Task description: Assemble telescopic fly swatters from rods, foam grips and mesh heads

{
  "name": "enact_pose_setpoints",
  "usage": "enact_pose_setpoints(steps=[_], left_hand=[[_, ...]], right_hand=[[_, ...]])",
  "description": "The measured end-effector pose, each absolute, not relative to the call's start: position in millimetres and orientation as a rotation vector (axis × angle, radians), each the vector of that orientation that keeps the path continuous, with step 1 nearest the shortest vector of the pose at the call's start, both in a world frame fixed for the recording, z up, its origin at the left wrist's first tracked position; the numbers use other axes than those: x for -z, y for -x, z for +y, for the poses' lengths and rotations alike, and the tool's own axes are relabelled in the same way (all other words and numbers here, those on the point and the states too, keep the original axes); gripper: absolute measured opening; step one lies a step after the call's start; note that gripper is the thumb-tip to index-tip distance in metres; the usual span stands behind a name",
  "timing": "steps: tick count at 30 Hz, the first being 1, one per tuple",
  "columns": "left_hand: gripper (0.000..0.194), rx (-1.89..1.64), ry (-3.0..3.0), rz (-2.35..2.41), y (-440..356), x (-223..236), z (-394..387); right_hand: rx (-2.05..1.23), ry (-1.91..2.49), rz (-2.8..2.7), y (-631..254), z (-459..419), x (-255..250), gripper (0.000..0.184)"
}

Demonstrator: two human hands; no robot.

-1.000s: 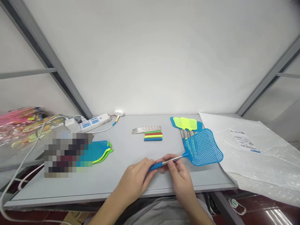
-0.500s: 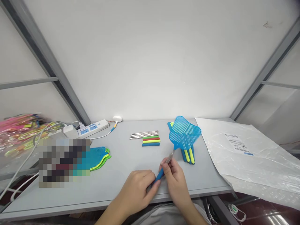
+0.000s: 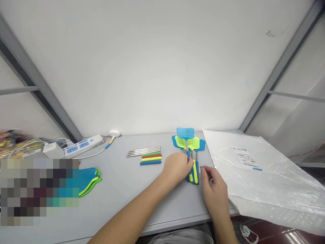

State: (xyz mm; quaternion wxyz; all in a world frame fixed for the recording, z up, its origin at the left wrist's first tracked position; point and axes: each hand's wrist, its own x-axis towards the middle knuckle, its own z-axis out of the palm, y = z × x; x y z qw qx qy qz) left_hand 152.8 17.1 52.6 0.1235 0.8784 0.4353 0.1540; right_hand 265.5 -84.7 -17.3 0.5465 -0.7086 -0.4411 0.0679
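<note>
My left hand (image 3: 178,166) is closed around the handle of a blue fly swatter (image 3: 185,133), holding it over a group of other swatters. Beneath it, blue and yellow-green fly swatters (image 3: 195,169) lie side by side with their heads toward the wall. Just right of their handles, my right hand (image 3: 215,186) is empty, its fingers loosely curled and the thumb apart. To the left lie several coloured handle grips (image 3: 151,162) in blue, yellow, red and green, beside several thin metal rods (image 3: 144,151). Blue and green swatter heads (image 3: 86,179) are stacked farther left, partly covered by a blurred patch.
A white bubble-wrap mailer (image 3: 248,176) with a label covers the table's right side and hangs over its front edge. At the left back are a power strip (image 3: 83,145), cables and a white device (image 3: 114,133). Colourful bagged items (image 3: 15,144) sit at far left.
My left hand has carried the blue swatter forward from the table's front edge to above the other swatters. My right hand has let go of its shaft and moved right. The view has shifted.
</note>
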Motion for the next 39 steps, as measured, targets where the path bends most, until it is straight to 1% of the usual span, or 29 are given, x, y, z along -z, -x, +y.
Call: enact_pose_setpoints(steps=[4, 9, 23, 27, 33, 36, 39], left_hand=[[0.037, -0.33, -2.597, 1.292, -170, -49, 23], [0.038, -0.218, -2.648, 1.265, -178, -49, 16], [0.028, -0.091, -2.733, 1.186, -176, -34, 9], [0.03, -0.127, -2.743, 1.189, -177, -28, 8], [0.042, -0.339, -2.728, 1.224, -162, -27, 9], [0.039, -0.449, -2.728, 1.223, -132, -28, 17], [0.034, -0.506, -2.717, 1.249, -80, -26, 29]], right_hand=[[-0.17, 1.671, -1.094, -261, -84, 17, 0.027], [-0.172, 1.671, -1.111, -259, -84, 15, 0.028], [-0.213, 1.711, -1.092, -259, -84, 14, 0.034], [-0.208, 1.716, -1.102, -259, -83, 15, 0.033], [-0.177, 1.722, -1.141, -259, -84, 16, 0.031], [-0.179, 1.742, -1.14, -259, -84, 15, 0.031], [-0.135, 1.721, -1.179, -258, -85, 15, 0.029]])
